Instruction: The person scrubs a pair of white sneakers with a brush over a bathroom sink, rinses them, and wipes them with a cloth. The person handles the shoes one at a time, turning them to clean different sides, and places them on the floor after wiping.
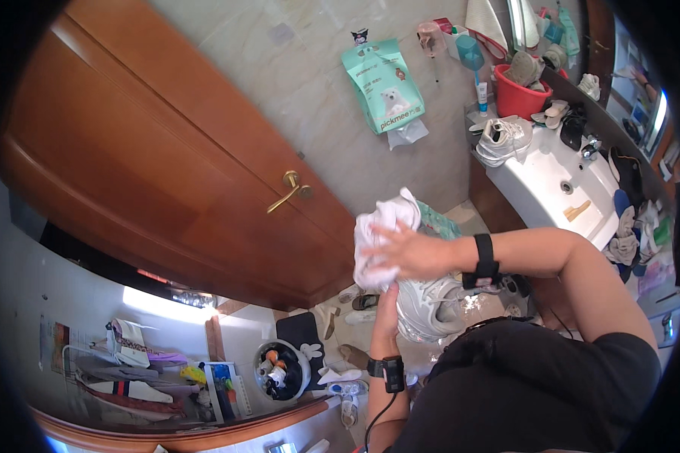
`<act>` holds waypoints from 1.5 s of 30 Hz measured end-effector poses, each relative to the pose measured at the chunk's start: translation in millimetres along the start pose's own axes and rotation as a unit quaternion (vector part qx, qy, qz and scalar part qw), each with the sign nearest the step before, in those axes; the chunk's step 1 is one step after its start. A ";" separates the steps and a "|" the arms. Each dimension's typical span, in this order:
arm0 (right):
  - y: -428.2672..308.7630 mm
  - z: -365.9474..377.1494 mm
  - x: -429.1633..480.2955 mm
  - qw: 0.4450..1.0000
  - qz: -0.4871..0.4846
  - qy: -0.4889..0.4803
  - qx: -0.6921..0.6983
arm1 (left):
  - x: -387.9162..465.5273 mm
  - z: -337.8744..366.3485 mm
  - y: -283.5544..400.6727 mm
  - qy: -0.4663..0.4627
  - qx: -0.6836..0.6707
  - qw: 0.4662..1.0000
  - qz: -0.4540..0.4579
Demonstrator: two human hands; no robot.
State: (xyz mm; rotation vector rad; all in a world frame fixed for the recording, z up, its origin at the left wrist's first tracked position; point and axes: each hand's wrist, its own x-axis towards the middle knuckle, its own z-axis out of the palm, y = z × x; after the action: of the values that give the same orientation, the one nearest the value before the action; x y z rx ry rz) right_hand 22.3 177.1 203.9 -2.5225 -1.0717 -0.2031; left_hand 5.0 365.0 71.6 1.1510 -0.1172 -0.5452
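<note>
My left hand grips a white and grey sneaker by its side, with its laces and open collar turned toward my body. My right hand lies over a bunched white cloth, fingers spread and slightly blurred. The cloth sits against the toe end of the sneaker and hides that part of it. Both hands are in front of my torso, above the floor. Each wrist wears a black strap, and a cable runs from the left one.
A white washbasin at right holds a wooden brush. White shoes and a red bucket of shoes stand at its edge. A wooden door is at left. Shoes and a bin occupy the floor.
</note>
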 end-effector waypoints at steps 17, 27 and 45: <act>71.8 -50.1 2.9 0.956 0.160 0.239 0.060 | -7.8 25.8 22.1 -0.042 0.177 0.971 0.153; 35.3 -29.1 -20.4 0.941 0.079 0.290 0.155 | 25.7 18.4 -10.1 0.067 0.176 0.972 0.143; 31.8 -37.9 -42.8 0.966 -0.071 0.124 -0.217 | 22.9 39.8 -13.2 -0.021 0.362 0.931 0.037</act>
State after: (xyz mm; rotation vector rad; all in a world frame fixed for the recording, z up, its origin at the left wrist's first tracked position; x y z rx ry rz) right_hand 15.9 113.3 217.2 -2.6908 -1.2089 -0.8555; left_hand 5.8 317.2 72.2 1.8463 -0.4231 -0.4678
